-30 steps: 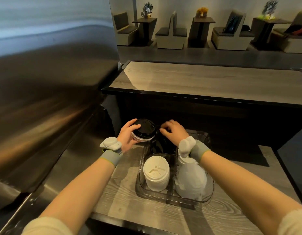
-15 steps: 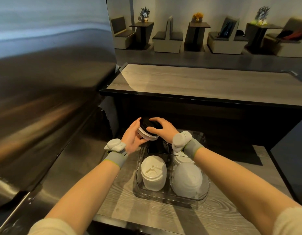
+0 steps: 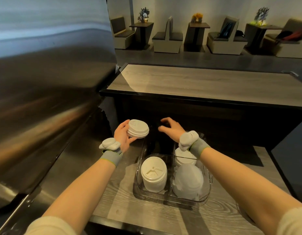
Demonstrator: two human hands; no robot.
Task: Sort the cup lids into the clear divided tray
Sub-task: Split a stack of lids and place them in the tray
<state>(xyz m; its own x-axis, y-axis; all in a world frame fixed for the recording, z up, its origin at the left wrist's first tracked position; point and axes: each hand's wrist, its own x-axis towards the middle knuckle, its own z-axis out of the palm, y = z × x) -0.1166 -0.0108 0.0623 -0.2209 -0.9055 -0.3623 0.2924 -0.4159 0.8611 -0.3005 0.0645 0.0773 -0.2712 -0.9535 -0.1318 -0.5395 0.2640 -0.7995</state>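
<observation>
A clear divided tray point(image 3: 163, 201) stands on the wood-grain counter point(image 3: 147, 219). Its near left section holds a stack of white flat lids point(image 3: 153, 175) and its near right section holds translucent dome lids point(image 3: 188, 181). More white lids point(image 3: 183, 157) sit in the far right section, and the far left section point(image 3: 157, 145) looks dark. My left hand point(image 3: 122, 137) grips a small stack of white lids point(image 3: 137, 128) just left of the tray's far end. My right hand point(image 3: 172, 128), blurred, hovers over the far left section with fingers curled round a dark shape, seemingly a black lid.
A large stainless steel appliance wall point(image 3: 45, 99) fills the left side, close to my left arm. A raised wooden bar top point(image 3: 197, 82) with a dark front runs behind the tray. Booth seats and small tables stand far beyond.
My right hand lifted the black lid off the stack in my left hand and carried it right, over the tray's far left section. White lids are left showing in my left hand.
</observation>
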